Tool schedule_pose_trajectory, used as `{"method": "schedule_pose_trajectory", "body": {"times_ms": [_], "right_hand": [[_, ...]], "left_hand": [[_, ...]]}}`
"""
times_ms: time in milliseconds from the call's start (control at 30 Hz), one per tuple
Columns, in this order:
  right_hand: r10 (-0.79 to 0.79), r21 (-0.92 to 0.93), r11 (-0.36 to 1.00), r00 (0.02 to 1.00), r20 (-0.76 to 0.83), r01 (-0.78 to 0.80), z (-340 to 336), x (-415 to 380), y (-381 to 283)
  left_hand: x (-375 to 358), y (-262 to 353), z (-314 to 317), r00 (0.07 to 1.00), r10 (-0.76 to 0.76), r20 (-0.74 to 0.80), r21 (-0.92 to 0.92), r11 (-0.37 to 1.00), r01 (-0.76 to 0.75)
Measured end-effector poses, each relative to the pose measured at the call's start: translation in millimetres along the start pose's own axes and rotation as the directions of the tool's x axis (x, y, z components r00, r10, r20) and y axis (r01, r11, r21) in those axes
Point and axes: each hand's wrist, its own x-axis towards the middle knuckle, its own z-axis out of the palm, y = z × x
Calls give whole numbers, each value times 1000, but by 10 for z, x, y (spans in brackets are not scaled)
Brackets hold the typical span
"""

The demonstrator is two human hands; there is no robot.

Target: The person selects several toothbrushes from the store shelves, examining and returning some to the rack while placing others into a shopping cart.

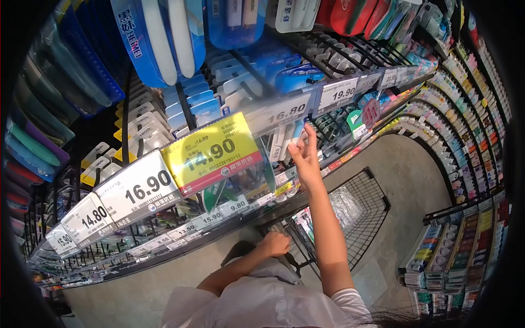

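My right hand (pixel 306 156) reaches up to the shelf edge, thumb and fingers closed on a slim blue-and-white package (pixel 298 131) just below the 16.80 price label (pixel 287 111). Its exact kind is not clear; pale packs (pixel 280 143) hang right beside it. Low down in front of my body, my left hand (pixel 275 244) is curled closed beside the near end of a wire shopping cart (pixel 377 205). Whatever its fingers may hold is hidden.
Toothbrush packs (pixel 158 38) hang on hooks above a row of price labels, with a yellow 14.90 tag (pixel 212 154) sticking out. Stocked shelves (pixel 465 104) curve along the right. A low display (pixel 451 246) stands on the floor (pixel 404 164) beyond the cart.
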Motion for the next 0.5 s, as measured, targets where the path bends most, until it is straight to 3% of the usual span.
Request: {"method": "schedule_pose_trajectory", "body": {"times_ms": [233,500], "right_hand": [[2,56,998,1000,21,-3,81,-34,-25],[-237,-360,916,963,-125,178,90,30,25]], "left_hand": [[7,1,4,999,-3,41,-4,1000,3],[24,2,-9,998,-5,68,30,1000,3]]}}
